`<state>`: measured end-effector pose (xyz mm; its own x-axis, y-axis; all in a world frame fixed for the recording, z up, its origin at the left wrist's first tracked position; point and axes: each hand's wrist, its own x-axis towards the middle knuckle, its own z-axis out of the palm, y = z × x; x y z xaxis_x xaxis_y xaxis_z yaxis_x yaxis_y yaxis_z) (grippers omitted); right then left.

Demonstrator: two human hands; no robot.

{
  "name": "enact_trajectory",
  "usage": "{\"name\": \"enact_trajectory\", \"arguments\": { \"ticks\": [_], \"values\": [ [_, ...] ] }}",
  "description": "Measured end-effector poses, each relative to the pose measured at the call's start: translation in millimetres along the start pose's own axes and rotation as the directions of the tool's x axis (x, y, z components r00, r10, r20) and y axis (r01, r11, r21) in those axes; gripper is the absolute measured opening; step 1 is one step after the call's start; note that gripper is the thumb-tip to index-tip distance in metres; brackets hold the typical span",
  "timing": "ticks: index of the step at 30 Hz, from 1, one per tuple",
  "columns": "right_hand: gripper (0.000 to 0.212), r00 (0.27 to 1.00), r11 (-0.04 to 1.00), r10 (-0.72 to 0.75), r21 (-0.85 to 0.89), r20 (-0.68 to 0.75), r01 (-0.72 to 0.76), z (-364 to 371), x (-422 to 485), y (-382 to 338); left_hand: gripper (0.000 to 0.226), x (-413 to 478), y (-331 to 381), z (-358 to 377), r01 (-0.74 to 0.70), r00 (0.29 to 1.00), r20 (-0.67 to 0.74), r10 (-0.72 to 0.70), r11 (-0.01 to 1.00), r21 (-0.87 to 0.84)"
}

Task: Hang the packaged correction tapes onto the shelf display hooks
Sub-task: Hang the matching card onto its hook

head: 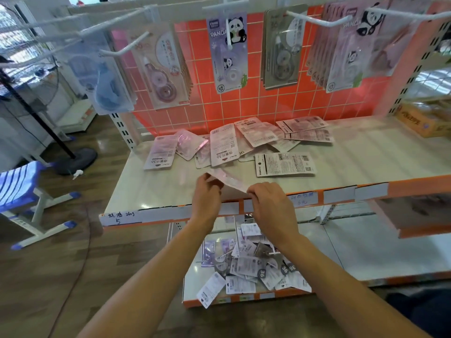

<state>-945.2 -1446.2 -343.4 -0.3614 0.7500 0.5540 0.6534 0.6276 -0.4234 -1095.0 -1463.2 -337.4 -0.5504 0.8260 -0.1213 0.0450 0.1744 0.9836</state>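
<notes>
Both grip one correction tape pack (228, 179): left hand (206, 192) pinches its left end, right hand (268, 200) its right, above the shelf (366, 157) front edge. Loose packs (224, 145) lie just beyond, hooks (314, 20) above.

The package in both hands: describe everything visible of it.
The package is a flat, pinkish carded pack, motion-blurred, so its print is unreadable. It is held tilted, nearly edge-on, above the front of the shelf. The left hand pinches its left end, the right hand its right end.
</notes>
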Motion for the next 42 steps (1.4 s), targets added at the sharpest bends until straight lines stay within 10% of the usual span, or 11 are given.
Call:
{"name": "enact_trajectory", "arguments": {
  "ticks": [3, 8, 14, 22, 27, 42],
  "values": [
    [0.009, 1.0, 0.987, 0.027, 0.158, 0.007, -0.027, -1, -12, 3, 0.024, -3, 16, -11, 0.255, 0.952, 0.005, -0.306, 0.782, -0.569],
    [0.009, 0.997, 0.939, 0.082, 0.337, -0.016, -0.072, -5, -24, 2, 0.058, 3, 8, -43, 0.376, 0.898, 0.088, -0.431, 0.648, -0.662],
    [0.015, 0.968, 0.796, 0.251, 0.564, 0.026, -0.222, -8, -25, -3, 0.033, -6, 2, -63, 0.521, 0.851, 0.324, -0.413, 0.743, -0.42],
    [0.059, 0.742, 0.383, 0.627, 0.735, 0.238, -0.559, -1, -17, 8, 0.046, -26, -4, -69, 0.456, 0.742, 0.566, -0.358, 0.889, -0.036],
    [0.064, 0.708, 0.328, 0.655, 0.744, 0.266, -0.582, -2, -18, 4, 0.05, -39, -13, -60, 0.37, 0.644, 0.651, -0.401, 0.909, 0.194],
    [0.026, 0.654, 0.261, 0.605, 0.663, 0.454, -0.701, 9, -54, 1, 0.016, -57, -60, -31, 0.29, 0.744, 0.51, -0.431, 0.897, 0.333]
  ]
}}
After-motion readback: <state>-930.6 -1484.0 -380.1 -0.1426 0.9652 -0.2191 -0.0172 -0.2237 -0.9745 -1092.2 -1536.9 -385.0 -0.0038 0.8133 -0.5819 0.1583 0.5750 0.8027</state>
